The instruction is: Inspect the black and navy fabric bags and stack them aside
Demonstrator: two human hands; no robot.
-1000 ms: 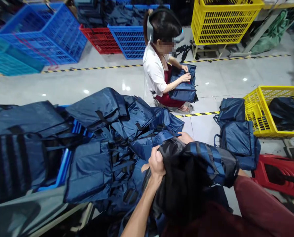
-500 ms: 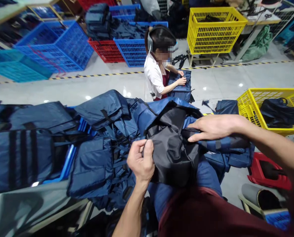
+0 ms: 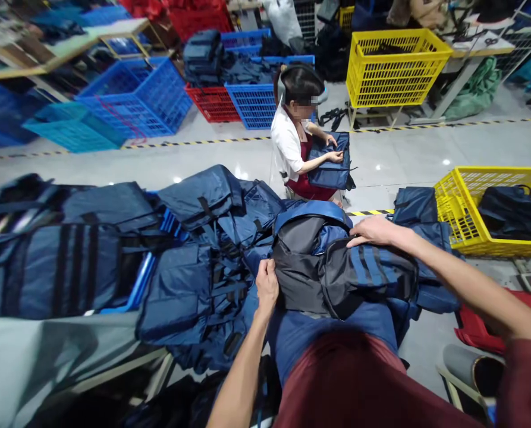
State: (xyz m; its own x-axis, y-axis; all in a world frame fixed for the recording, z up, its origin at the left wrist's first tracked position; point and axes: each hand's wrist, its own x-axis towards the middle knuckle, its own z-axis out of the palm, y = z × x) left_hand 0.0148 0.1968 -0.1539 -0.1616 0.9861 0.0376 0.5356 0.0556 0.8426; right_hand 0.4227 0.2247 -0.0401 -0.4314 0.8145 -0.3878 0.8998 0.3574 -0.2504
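A navy and black backpack (image 3: 336, 267) lies on my lap, its black lining showing. My left hand (image 3: 266, 285) is closed on the black edge of the backpack at its left side. On the upper right of the backpack my right hand (image 3: 372, 232) rests with fingers pressed together, gripping the fabric. A heap of navy backpacks (image 3: 203, 249) is piled just left of my hands.
A co-worker (image 3: 296, 137) sits on the floor ahead holding a navy bag (image 3: 334, 166). A yellow crate (image 3: 492, 208) with a dark bag stands at right, more navy bags (image 3: 417, 205) beside it. Blue (image 3: 135, 95), red and yellow crates (image 3: 394, 65) line the back. A red stool (image 3: 474, 327) lies at my right.
The backpack has come down and lies flatter on my lap. My right hand has slid along its top; my left hand has shifted slightly right, still pinching the black edge.
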